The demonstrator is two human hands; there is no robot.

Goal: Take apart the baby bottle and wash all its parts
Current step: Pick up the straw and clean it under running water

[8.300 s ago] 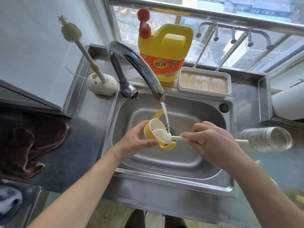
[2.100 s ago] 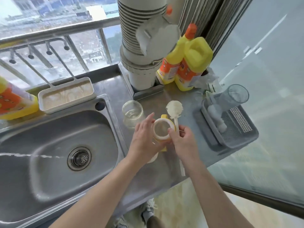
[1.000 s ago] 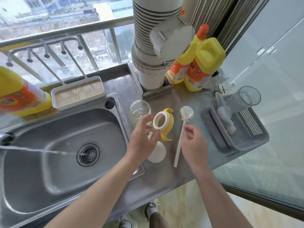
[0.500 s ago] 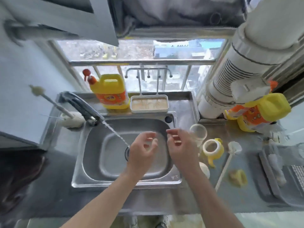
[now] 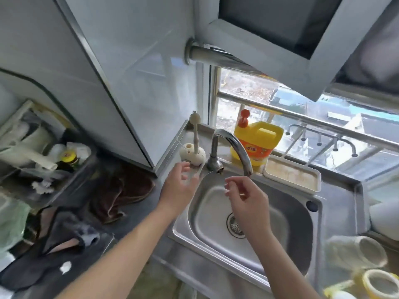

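At about four o'clock from the sink, near the lower right corner of the view, the clear glass bottle body (image 5: 356,252) lies on its side on the steel surface (image 5: 343,190), its open mouth turned toward three o'clock. Just below it, at five o'clock, sits the yellow collar ring with handles (image 5: 376,283), cut off by the frame edge.

Both hands are empty, with fingers loosely spread. The right hand (image 5: 248,203) hovers over the stainless steel sink basin (image 5: 287,231), just under the spout of the curved chrome tap (image 5: 228,145); whether water is running cannot be told. The left hand (image 5: 179,186) is at the basin's ten o'clock rim, close to the cream brush holder with a long bristled brush standing in it (image 5: 193,153).

Behind the tap, at twelve o'clock, stands a yellow detergent jug with an orange label and red pump (image 5: 257,141), and at two o'clock a white rectangular tray (image 5: 291,174) rests by the window. A brown cloth (image 5: 121,190) lies crumpled on the surface at nine o'clock, with a cluttered rack of kitchen items (image 5: 43,156) beyond it.
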